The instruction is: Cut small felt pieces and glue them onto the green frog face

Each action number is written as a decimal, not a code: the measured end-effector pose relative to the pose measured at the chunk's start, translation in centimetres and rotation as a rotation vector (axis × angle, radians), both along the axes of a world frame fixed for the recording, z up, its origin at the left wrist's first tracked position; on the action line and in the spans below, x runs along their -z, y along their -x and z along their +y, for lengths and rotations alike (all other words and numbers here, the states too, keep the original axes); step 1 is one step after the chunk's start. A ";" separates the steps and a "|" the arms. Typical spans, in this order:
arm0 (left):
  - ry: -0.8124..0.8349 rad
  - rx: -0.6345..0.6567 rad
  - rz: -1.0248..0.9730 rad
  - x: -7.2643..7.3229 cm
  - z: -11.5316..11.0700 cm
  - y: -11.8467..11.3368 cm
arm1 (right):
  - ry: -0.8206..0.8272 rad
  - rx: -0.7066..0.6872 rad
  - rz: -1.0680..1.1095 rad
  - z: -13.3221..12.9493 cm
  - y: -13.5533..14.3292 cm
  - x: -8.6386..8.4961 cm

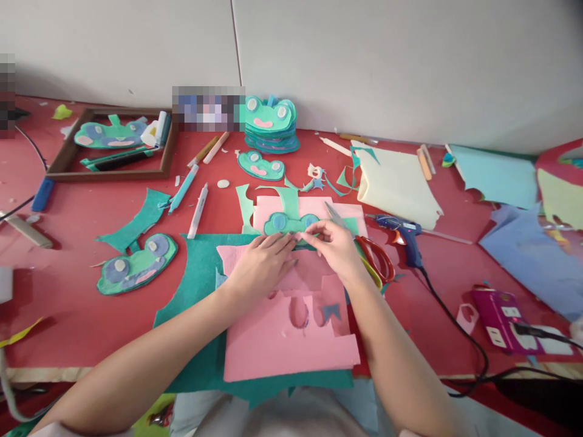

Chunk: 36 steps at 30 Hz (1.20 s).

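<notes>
Through the head camera I see a green felt frog face (289, 226) lying at mid-bench, just beyond the fingers, its long axis running left to right. Both hands meet its near edge: the left hand (264, 262) comes in from the lower left, laid nearly flat with fingers extended and thumb apart; the right hand (334, 246) arrives from the lower right, thumb and index finger drawn close together, and I cannot tell whether they pinch anything. The right hand is nearer the face's right-hand eye disc (311, 222). I count two blue eye discs on this face. Elsewhere on the red bench (73, 315) are three separate frog faces: one at left (136, 265), one in a wooden tray (109, 176), one before a stack of faces (271, 116) whose number I cannot count. There is one pair of scissors (381, 258), one glue gun (401, 233) and one purple power strip (496, 321).
</notes>
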<state>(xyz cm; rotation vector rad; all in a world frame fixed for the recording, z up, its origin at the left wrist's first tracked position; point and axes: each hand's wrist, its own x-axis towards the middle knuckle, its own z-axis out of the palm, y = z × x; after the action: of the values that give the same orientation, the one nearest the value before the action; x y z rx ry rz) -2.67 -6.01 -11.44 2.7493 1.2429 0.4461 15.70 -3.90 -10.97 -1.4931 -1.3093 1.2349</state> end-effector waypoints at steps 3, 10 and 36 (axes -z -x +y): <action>0.002 0.007 0.010 -0.1 0.0 0.0 | -0.042 0.070 0.107 0.1 0.2 -0.3; -0.013 0.009 0.005 0.0 0.1 0.0 | -0.147 0.140 0.290 0.5 0.3 0.3; 0.050 0.074 0.108 -0.6 1.1 -0.2 | -0.240 0.061 -0.273 0.3 0.3 1.0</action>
<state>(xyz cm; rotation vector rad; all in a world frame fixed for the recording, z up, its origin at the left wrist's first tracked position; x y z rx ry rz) -2.49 -4.92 -10.83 2.7991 1.1535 0.2599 15.39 -3.61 -11.94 -1.5503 -1.5183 0.8226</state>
